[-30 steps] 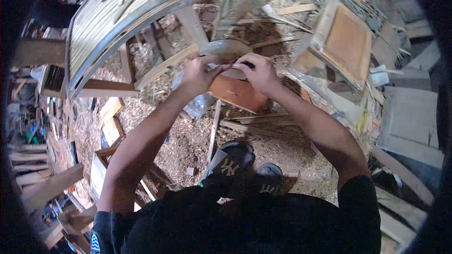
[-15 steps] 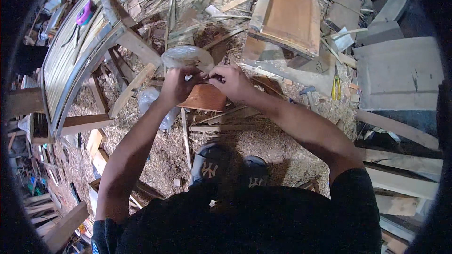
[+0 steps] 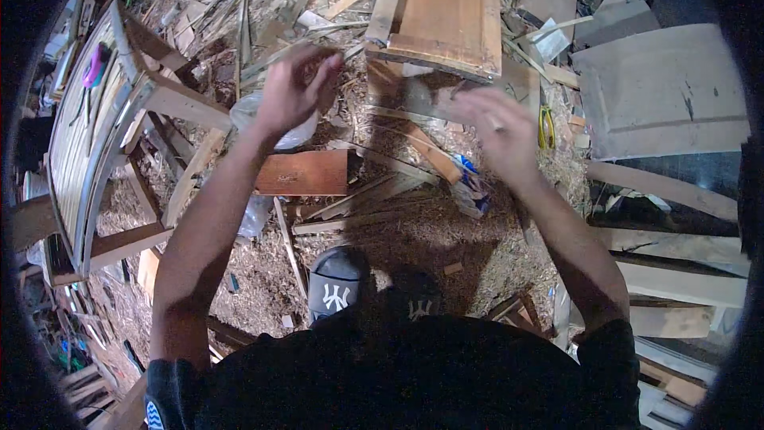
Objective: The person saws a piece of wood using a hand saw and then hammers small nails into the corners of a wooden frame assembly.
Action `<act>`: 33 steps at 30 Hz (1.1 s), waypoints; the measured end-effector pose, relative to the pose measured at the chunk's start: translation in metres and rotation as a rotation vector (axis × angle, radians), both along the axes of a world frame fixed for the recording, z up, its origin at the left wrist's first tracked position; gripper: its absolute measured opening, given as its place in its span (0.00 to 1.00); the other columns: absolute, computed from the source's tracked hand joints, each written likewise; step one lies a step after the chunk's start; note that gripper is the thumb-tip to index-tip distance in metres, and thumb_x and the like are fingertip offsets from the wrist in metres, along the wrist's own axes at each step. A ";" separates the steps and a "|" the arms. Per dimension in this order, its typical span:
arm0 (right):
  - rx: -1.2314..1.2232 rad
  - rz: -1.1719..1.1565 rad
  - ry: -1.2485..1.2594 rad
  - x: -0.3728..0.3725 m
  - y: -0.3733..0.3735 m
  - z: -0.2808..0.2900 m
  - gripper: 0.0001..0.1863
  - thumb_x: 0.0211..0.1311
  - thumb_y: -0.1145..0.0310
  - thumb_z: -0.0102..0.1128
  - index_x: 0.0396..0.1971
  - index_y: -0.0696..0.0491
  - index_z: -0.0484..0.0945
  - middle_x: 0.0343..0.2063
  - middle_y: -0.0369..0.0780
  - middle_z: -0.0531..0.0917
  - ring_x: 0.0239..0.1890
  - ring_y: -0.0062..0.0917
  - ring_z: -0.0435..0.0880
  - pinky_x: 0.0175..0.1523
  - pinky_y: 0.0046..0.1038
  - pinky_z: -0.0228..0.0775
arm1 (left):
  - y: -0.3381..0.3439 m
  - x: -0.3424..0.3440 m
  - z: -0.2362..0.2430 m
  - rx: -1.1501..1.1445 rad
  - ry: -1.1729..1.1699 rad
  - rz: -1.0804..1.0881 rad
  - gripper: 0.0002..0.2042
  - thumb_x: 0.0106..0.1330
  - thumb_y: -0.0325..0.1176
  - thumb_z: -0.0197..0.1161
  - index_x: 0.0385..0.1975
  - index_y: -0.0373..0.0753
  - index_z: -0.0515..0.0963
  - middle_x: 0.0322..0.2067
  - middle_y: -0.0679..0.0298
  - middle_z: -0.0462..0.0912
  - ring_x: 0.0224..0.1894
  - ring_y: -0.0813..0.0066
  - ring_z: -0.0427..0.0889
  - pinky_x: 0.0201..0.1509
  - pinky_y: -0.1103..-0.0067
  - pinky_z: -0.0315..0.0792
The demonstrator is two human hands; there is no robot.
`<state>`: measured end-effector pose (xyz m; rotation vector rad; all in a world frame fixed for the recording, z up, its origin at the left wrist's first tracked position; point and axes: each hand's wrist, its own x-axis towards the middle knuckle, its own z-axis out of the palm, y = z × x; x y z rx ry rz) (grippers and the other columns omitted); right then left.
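My left hand (image 3: 298,89) is raised above the wood-strewn ground, thumb and fingers apart, with nothing visible in it. To its right, my right hand (image 3: 505,131) is stretched out flat, blurred at the fingertips and free of any held thing. Under the left hand lies a bundled clear plastic bag (image 3: 296,134). A reddish-brown wooden block (image 3: 301,173) rests just nearer to me. Between the hands, farther off, a framed wooden panel (image 3: 442,12) lies raised on other wood. A blue-and-white plastic packet (image 3: 473,187) lies beside a wood strip, near my right wrist.
At the left stands a curved slatted wooden frame (image 3: 83,143) carrying a pink object (image 3: 95,65). Yellow-handled pliers (image 3: 546,127) lie right of my right hand. A grey panel (image 3: 660,91) and several boards (image 3: 676,283) fill the right side. Wood shavings and offcuts cover the ground.
My hands were together with fingers pinched over the block; they have now parted widely, left hand up and left, right hand to the right. The view has shifted, uncovering the packet.
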<state>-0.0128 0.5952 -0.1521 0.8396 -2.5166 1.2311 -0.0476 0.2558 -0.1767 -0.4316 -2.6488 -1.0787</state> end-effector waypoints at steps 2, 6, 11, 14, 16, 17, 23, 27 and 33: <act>-0.013 -0.100 0.045 -0.012 0.013 0.013 0.09 0.63 0.79 0.66 0.43 0.58 0.85 0.42 0.43 0.88 0.46 0.30 0.89 0.53 0.29 0.80 | 0.015 -0.024 0.003 0.047 0.093 -0.007 0.16 0.73 0.43 0.64 0.47 0.37 0.84 0.38 0.52 0.87 0.41 0.57 0.87 0.49 0.68 0.78; -0.165 -0.298 -0.023 -0.032 0.023 0.018 0.08 0.63 0.78 0.67 0.42 0.57 0.86 0.42 0.43 0.89 0.43 0.29 0.90 0.51 0.29 0.81 | 0.049 -0.060 0.007 0.190 -0.073 -0.063 0.24 0.72 0.50 0.63 0.57 0.35 0.79 0.47 0.50 0.86 0.47 0.63 0.86 0.53 0.69 0.78; 0.021 -0.202 0.092 -0.047 0.020 0.022 0.06 0.63 0.77 0.67 0.39 0.58 0.86 0.38 0.44 0.89 0.41 0.32 0.90 0.47 0.30 0.80 | 0.073 -0.075 0.001 0.466 -0.460 -0.052 0.35 0.73 0.53 0.63 0.72 0.41 0.61 0.55 0.49 0.81 0.53 0.67 0.83 0.57 0.71 0.77; 0.017 -0.162 0.126 -0.052 0.022 0.022 0.05 0.63 0.78 0.67 0.37 0.59 0.86 0.37 0.44 0.89 0.41 0.33 0.89 0.48 0.31 0.80 | 0.082 -0.073 0.000 0.484 -0.600 -0.046 0.40 0.73 0.50 0.64 0.77 0.41 0.50 0.58 0.47 0.78 0.59 0.65 0.80 0.62 0.70 0.75; -0.001 -0.162 0.113 -0.053 0.021 0.022 0.05 0.63 0.78 0.67 0.37 0.59 0.86 0.37 0.43 0.89 0.41 0.33 0.89 0.48 0.31 0.80 | 0.083 -0.076 -0.020 0.620 -0.455 -0.108 0.40 0.70 0.48 0.69 0.74 0.37 0.54 0.51 0.49 0.83 0.51 0.65 0.85 0.54 0.72 0.80; -0.021 -0.162 0.106 -0.053 0.020 0.022 0.05 0.63 0.78 0.67 0.37 0.58 0.86 0.36 0.43 0.89 0.42 0.34 0.89 0.49 0.31 0.80 | 0.081 -0.078 -0.025 0.620 -0.458 -0.105 0.40 0.70 0.48 0.69 0.74 0.37 0.54 0.51 0.49 0.83 0.51 0.65 0.85 0.54 0.72 0.80; 0.129 -0.092 0.258 -0.057 0.023 0.014 0.07 0.61 0.81 0.69 0.38 0.59 0.86 0.38 0.44 0.89 0.44 0.30 0.88 0.53 0.30 0.78 | 0.080 -0.081 -0.034 0.679 -0.508 -0.150 0.37 0.71 0.41 0.68 0.73 0.37 0.55 0.51 0.52 0.84 0.50 0.68 0.86 0.54 0.71 0.81; 0.168 -0.080 0.273 -0.057 0.024 0.011 0.06 0.59 0.81 0.69 0.37 0.59 0.86 0.37 0.44 0.89 0.44 0.32 0.89 0.53 0.30 0.79 | 0.081 -0.079 -0.030 0.728 -0.495 -0.159 0.37 0.71 0.40 0.69 0.72 0.37 0.55 0.49 0.53 0.85 0.49 0.68 0.86 0.53 0.71 0.82; 0.201 -0.162 0.302 -0.053 0.020 0.006 0.06 0.58 0.81 0.70 0.36 0.59 0.86 0.37 0.44 0.89 0.42 0.32 0.89 0.51 0.31 0.79 | 0.079 -0.073 -0.024 0.664 -0.547 -0.112 0.39 0.71 0.44 0.68 0.74 0.35 0.53 0.58 0.51 0.80 0.58 0.66 0.81 0.63 0.72 0.75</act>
